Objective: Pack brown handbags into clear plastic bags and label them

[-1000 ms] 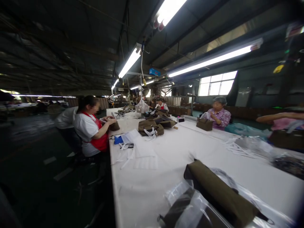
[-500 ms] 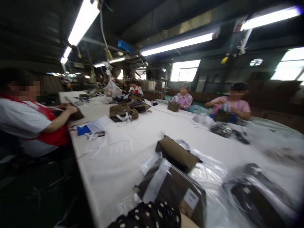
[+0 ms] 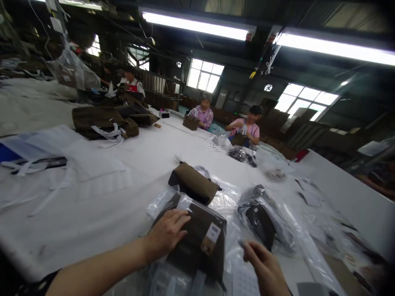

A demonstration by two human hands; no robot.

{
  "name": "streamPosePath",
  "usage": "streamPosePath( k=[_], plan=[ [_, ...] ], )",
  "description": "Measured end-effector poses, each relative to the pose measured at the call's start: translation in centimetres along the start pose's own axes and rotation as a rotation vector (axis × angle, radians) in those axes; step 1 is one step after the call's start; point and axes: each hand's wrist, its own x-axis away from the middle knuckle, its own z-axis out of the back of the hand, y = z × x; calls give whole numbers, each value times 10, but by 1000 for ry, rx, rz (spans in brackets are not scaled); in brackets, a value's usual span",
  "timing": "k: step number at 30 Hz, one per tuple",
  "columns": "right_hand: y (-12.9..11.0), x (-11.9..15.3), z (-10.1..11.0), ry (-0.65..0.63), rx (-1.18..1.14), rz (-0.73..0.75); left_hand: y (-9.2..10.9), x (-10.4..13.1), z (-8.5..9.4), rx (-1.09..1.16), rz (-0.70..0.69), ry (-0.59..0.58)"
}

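Observation:
A dark brown bag (image 3: 197, 224) lies in clear plastic on the table in front of me. My left hand (image 3: 166, 233) rests on its upper left part, fingers stretched out. A brown tag with a white label (image 3: 211, 237) shows on the bag's right side. To the right of the bag is my right hand (image 3: 264, 265), thumb and forefinger pinched together. A small greyish thing sits at its fingertips, too blurred to name. Just below that hand lies a pale sheet with rows of small marks (image 3: 245, 281). Beyond the wrapped bag is an olive-brown pouch (image 3: 196, 181).
Another dark bag in plastic (image 3: 261, 218) lies to the right, beside spread plastic film (image 3: 304, 242). Brown bags (image 3: 95, 121) and white sheets and straps (image 3: 61, 156) occupy the left. Two people (image 3: 203, 115) handle bags across the white table (image 3: 148, 160).
My view has swung to the right and downward. Both my hands are now in sight, the left lying on the wrapped bag; before, only a dotted sleeve and part of an arm showed.

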Motion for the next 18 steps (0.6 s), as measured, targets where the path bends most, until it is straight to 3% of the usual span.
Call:
streamPosePath(
  k=[2, 4, 7, 9, 12, 16, 18],
  plan=[
    [-33, -41, -44, -210, -280, -112, -16, 9, -12, -88, 63, 11],
    [-61, -77, -90, -386, -410, -224, -24, 14, -27, -152, 65, 3],
    [-82, -115, -150, -578, -403, -331, -28, 18, -46, -202, 58, 18],
    [-83, -130, -178, -639, -354, -387, -30, 20, -53, -205, 54, 35],
    [-76, -141, -199, -668, -270, -479, -34, 22, -58, -182, 49, 43],
    [-72, -149, -207, -643, -151, -552, -40, 22, -55, -112, 32, 54],
    [-74, -153, -209, -628, -105, -569, -47, 20, -53, -63, 43, 117]
  ],
)
